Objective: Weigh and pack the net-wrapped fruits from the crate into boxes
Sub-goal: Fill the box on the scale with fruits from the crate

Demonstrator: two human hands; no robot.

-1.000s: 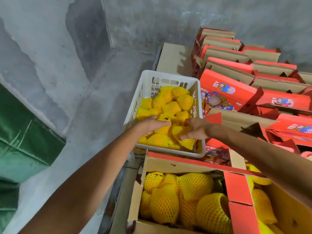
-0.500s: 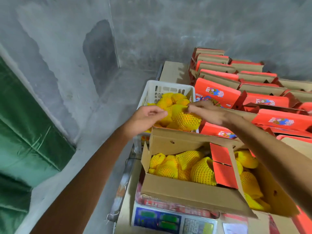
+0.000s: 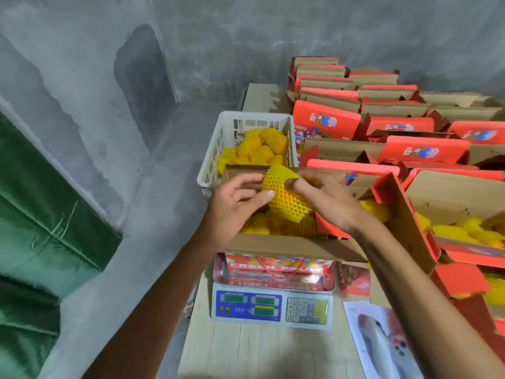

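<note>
Both hands are now back from the white crate [image 3: 216, 162] and are hovering over the open box [image 3: 295, 246] on the scale [image 3: 273, 307], carrying one net-wrapped fruit [image 3: 285, 198] that a moment ago was being lifted out above the crate's rim. The left hand [image 3: 235, 203] is pinching the yellow net with thumb and fingertips; the right hand [image 3: 325, 198] is curling round its other side, so the two are clamped on the fruit together. It is hanging just above the fruits already lying in the box, not yet touching them as far as the blur allows. More netted fruits are waiting in the crate behind. This looks like the filling step, with weighing running alongside. Next, the fruit needs lowering into a gap among the others, then a glance at the scale's display, which is too smeared to read from here.
</note>
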